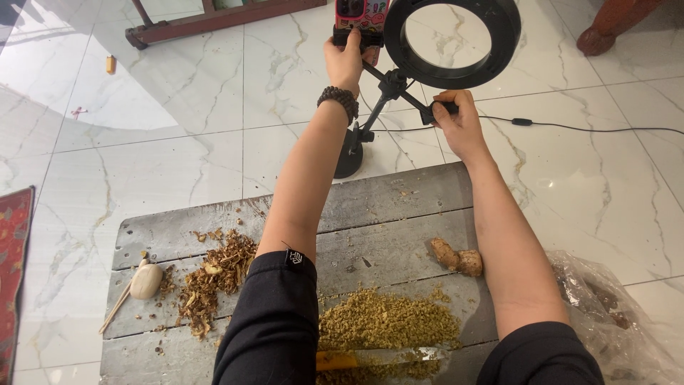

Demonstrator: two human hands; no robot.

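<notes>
Phone (358, 14) sits in a clamp at the top of a small black stand (350, 153), just left of the black ring light (452, 43) on the same stand. Stand base rests on the white marble floor (178, 128), just beyond the far edge of the grey wooden board (399, 196).

Left hand (345, 63): fingers closed around the phone clamp from below, beaded bracelet (339, 100) on the wrist. Right hand (459, 122): fingers closed on a black knob (436, 110) on the stand arm, below the ring light. Black cable (584, 128) runs from the stand across the floor to the right.

On the board, nearer than the stand:
- ginger root piece (456, 258), right side, beside the right forearm
- heap of chopped yellowish bits (385, 321), near edge, between the arms
- knife (377, 358) with an orange handle lying across that heap
- pile of brown peelings (214, 278), left of the left arm
- pale rounded lump (146, 281) with a thin stick (114, 314), far left

Clear plastic bag (613, 314) on the floor at the board's right end. Red patterned rug (13, 271) well left of the board.
</notes>
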